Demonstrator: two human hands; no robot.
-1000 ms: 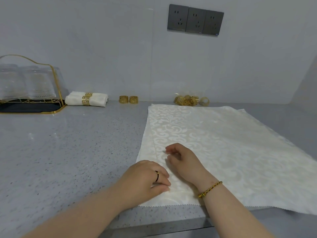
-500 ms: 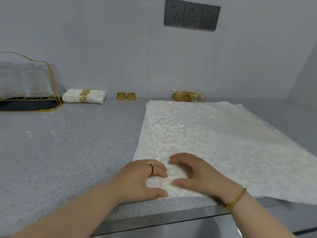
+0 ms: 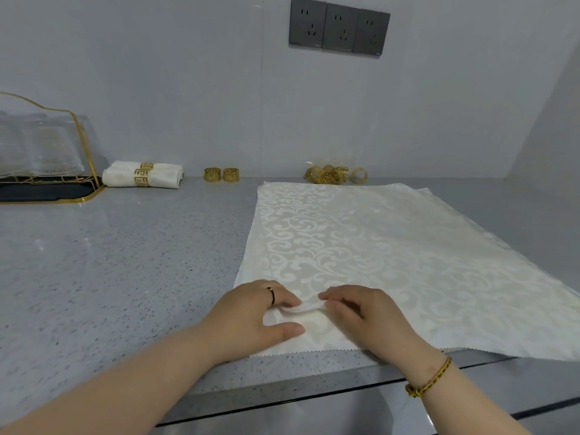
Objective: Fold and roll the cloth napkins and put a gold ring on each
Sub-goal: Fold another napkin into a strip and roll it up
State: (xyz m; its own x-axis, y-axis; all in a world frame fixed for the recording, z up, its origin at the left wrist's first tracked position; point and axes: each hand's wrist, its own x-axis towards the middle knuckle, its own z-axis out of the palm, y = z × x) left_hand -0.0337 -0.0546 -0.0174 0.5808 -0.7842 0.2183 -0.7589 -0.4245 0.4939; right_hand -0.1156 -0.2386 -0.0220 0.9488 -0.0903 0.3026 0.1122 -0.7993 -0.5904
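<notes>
A cream cloth napkin point(image 3: 392, 246) with a scroll pattern lies spread flat on the grey counter, its near edge at the counter's front. My left hand point(image 3: 251, 315) and my right hand point(image 3: 361, 312) meet at its near left corner, and both pinch a small raised fold of the cloth point(image 3: 306, 307) between fingers and thumbs. Two rolled napkins with gold rings point(image 3: 144, 174) lie at the back left. Two loose gold rings point(image 3: 221, 175) stand beside them, and a pile of gold rings point(image 3: 334, 175) sits by the wall behind the napkin.
A gold wire rack point(image 3: 47, 152) holding clear glasses stands on a dark mat at the far left. The grey speckled counter point(image 3: 110, 262) stretches left of the napkin. A wall with three dark power sockets point(image 3: 339, 26) closes the back; another wall closes the right.
Both hands slid back toward the napkin's near left corner and came together. They went from resting flat on the cloth to pinching up a small fold of it.
</notes>
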